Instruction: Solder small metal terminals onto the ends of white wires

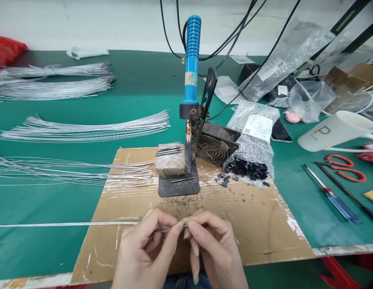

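A thin white wire [68, 224] comes in from the left edge and runs into my left hand [147, 245]. My left hand is closed, its thumb and forefinger pinched on the wire near its end. My right hand [216, 243] is closed too; thumb and forefinger meet the left fingertips around a tiny piece whose kind I cannot make out. A short, shiny dark strip shows under the left fingers. Beyond the hands stands a blue-handled soldering iron [191, 60], tip down, over a dark metal base [177, 190] and a stained block [171, 162] with thin metal pieces on it.
Loose wires [129, 174] and a wire bundle [90, 128] lie left. A small fan [213, 150] sits beside the iron. An open bag [249, 132] spills black parts [249, 168] onto the cardboard [234, 208]. At right are a screwdriver [337, 200], scissors [349, 168] and a mug [339, 132].
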### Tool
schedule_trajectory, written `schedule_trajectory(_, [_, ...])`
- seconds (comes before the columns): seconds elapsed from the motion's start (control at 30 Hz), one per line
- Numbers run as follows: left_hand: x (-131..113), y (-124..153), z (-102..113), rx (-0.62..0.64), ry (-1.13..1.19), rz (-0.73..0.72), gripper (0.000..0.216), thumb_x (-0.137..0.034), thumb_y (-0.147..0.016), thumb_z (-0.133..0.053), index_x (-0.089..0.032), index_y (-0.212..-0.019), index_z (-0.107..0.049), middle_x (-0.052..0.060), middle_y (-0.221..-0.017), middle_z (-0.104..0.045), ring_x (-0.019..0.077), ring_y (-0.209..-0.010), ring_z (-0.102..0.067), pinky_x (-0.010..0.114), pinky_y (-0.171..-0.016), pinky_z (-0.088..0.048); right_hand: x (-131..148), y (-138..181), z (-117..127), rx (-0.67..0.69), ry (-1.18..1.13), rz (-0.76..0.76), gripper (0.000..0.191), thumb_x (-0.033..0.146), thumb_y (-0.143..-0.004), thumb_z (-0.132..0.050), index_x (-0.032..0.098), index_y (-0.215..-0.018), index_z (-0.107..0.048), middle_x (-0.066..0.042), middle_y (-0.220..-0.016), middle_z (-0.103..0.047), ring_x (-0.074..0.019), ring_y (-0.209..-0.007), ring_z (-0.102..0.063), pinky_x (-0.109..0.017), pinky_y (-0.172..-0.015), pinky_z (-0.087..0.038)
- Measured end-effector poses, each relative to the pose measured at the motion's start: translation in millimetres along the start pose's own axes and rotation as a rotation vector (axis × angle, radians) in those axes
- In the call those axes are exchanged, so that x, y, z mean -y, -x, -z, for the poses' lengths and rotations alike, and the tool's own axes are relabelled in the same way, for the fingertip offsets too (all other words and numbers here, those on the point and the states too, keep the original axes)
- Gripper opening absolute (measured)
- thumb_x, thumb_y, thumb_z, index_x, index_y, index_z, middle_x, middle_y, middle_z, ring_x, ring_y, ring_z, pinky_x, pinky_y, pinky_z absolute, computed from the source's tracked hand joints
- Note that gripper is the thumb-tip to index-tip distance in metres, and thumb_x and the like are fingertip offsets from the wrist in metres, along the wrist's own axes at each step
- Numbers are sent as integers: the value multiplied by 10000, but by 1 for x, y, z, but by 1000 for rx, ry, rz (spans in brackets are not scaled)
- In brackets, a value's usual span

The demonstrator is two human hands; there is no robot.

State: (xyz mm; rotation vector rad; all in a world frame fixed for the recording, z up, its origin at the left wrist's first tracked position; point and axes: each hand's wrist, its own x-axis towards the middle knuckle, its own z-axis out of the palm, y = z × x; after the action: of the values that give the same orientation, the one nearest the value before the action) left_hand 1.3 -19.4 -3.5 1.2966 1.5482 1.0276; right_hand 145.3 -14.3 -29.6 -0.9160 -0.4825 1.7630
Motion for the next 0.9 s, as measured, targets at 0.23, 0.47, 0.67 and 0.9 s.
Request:
schedule_trajectory(0.23, [7,5,-8,-78,48,31,239,-381,-883,-757,-199,-737,-706,15,-630,-693,127,-562,-649,152,-521,-532,-5,1,-6,-23,-25,28,248,407,-850,-860,172,-786,-817,8,-636,-677,-27,-356,-528,-93,-335,-412])
schedule_trajectory(0.47, [5,5,-10,-59,149,88,212,-338,-889,-742,-198,-737,-694,-14,-647,-659,96,-559,-598,129,-531,-493,-5,1,-9,-50,-47,56,214,376,-840,-872,173,-792,-825,-8,-688,-714,-32,-392,-506,-105,-328,-447])
schedule_trajectory(0.67, [4,5,-12,-73,155,122,200,-322,-878,-745,-196,-733,-687,-28,-632,-630,77,-555,-542,112,-542,-453,-4,1,-12,-52,-76,49,237,388,-820,-888,165,-777,-821,-5,-683,-709,-24,-377,-516,-100,-334,-456])
schedule_trajectory(0.9, [1,4,-13,-86,156,107,210,-336,-887,-739,-196,-739,-689,-34,-621,-616,75,-538,-517,126,-523,-428,-8,1,-8,-30,-56,60,242,418,-867,-843,180,-829,-835,-1,-643,-682,-55,-379,-564,-123,-348,-489])
